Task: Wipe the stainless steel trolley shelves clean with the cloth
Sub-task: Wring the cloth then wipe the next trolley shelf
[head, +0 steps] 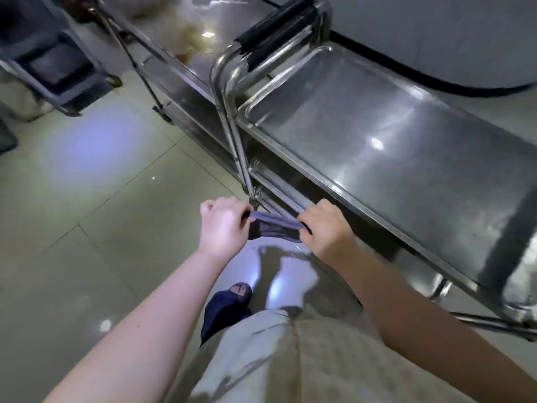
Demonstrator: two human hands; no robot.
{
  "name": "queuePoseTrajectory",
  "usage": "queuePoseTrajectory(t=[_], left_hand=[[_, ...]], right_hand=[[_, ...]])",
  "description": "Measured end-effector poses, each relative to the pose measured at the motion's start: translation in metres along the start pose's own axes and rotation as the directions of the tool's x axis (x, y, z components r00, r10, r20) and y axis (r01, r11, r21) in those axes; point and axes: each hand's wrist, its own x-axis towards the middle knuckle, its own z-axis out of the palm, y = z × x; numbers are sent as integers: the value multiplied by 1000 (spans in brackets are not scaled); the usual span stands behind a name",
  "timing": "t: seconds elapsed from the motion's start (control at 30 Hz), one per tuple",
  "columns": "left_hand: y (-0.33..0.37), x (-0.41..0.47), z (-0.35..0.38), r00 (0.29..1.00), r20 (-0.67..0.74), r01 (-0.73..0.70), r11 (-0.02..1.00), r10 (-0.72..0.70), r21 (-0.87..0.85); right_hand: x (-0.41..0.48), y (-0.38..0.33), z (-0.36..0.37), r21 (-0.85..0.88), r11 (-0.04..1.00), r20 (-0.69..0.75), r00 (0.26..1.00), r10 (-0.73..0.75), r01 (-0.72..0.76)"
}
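Dark grey-blue cloth (276,225): stretched crosswise, ends pinched by fingers of left hand (223,225) and right hand (325,228); steel trolley shelves (406,146) ahead-right, nearer right hand.

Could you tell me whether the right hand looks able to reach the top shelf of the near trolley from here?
Probably yes: the right hand is beside the top shelf, nothing between, though it also holds the cloth.

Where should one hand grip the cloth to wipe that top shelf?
Bunch the cloth at its middle, from above. It is stretched between the left hand and right hand by its ends, sagging below, so the centre gives a pad for the flat top shelf.
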Motion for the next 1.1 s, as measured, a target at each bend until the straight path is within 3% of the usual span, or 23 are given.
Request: queuePoseTrajectory(t=[0.13,0.33,0.47,0.53,0.67,0.77,0.87,0.97,1.03,1.1], left_hand=[[-30,42,21,974,170,-145,988,151,-51],[-40,81,61,861,301,-389,912,409,-128],[-31,85,106,819,388,-317,898,422,-307],[-28,86,139,788,435,-273,881,436,-387],[-4,110,225,785,421,-254,856,454,-450],[35,157,304,805,327,-295,813,494,-502],[65,210,386,813,274,-410,839,514,-358],[68,246,442,775,248,-541,813,581,-216],[61,264,463,738,230,-622,772,634,-131],[53,280,477,731,207,-660,751,650,-24]], right_hand=[[3,-19,32,103,945,-27,949,316,-311],[-6,-34,82,289,698,-44,720,693,-655],[-24,-30,116,450,499,-21,550,835,-740],[-35,-19,140,513,433,17,513,858,-741],[-44,46,190,543,387,-19,450,893,-745],[-28,143,226,493,369,-84,379,922,-788],[0,236,260,301,406,-158,375,914,-863],[22,275,295,134,400,-231,364,902,-907],[36,264,323,174,526,-239,482,843,-833],[45,246,356,49,641,-145,629,763,-766]])
